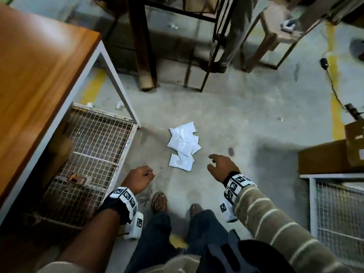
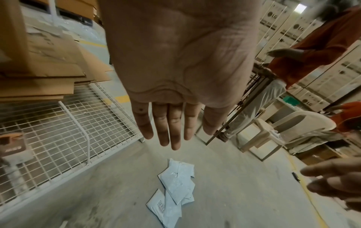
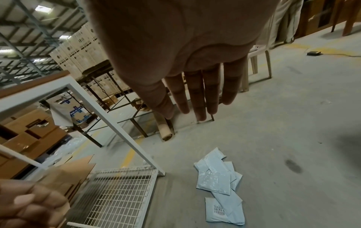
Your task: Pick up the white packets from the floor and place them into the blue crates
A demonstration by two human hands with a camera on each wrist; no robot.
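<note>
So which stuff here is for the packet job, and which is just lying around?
For the job:
- white packets, heaped on the floor
- left hand, empty
- right hand, empty, reaching toward the heap
No blue crate shows in any view.

Just lying about:
- wire mesh rack
- wooden table top
- cardboard box
- cardboard roll
- plastic chair

A small heap of flat white plastic packets [image 1: 183, 143] lay overlapping on the floor — ahead of both empty hands, untouched.

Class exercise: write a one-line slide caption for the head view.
Standing person's left hand and right hand, both empty, reach toward white packets piled on the concrete floor.
</note>
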